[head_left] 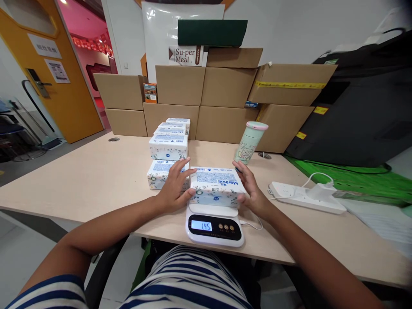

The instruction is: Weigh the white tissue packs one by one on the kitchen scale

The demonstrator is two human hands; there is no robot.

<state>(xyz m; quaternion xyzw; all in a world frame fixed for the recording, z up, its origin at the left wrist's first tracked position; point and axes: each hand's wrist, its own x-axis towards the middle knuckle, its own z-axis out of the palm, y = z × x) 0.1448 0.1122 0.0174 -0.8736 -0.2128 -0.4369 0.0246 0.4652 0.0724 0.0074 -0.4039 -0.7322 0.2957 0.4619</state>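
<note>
A white pack of tissues point(216, 184), with blue print and a flower pattern, sits on a white digital scale point(215, 238) near the table's front edge. The lit display shows digits that look like 145. My left hand point(174, 189) holds the pack's left side, thumb at the front and a finger on the top edge. From the right, my right hand point(253, 189) grips the opposite side; some of its fingers are partly hidden. Behind my left hand lies another tissue pack point(157, 174). More tissue packs point(168, 146) stretch back in a row beyond it.
A pale green tumbler point(249, 141) with a pink lid stands behind the right hand. To the right lies a white power strip point(305, 197) with a plug and cable. Cardboard boxes point(174, 86) are stacked along the table's back. A large dark case point(350, 111) stands at the right.
</note>
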